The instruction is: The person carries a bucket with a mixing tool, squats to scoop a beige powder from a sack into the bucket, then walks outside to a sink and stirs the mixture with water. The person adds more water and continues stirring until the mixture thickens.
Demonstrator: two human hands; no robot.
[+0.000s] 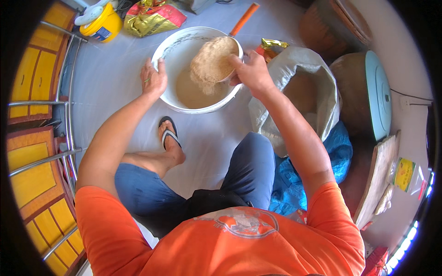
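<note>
A large white plastic tub [172,90] stands on the floor before me, with a layer of tan powdery or granular material [198,98] in its bottom. My left hand [154,76] rests against the tub's left rim, thumb at the edge and fingers outside. Over the tub's right side, my right hand [252,70] grips a white bowl-like container [239,51], tilted to the left, and tan grains [215,55] slide from it into the tub. An orange-wrapped handle [244,19] sticks up behind the container; whether it is joined to it I cannot tell.
An open white woven sack [300,57] with brown contents stands at right, beside large brown jars [319,26], one under a light-blue lid [379,96]. Blue plastic sheeting [288,183] lies near my right knee. A yellow bucket [108,26] and red-gold bag [155,20] stand behind; metal rails [69,120] run at left.
</note>
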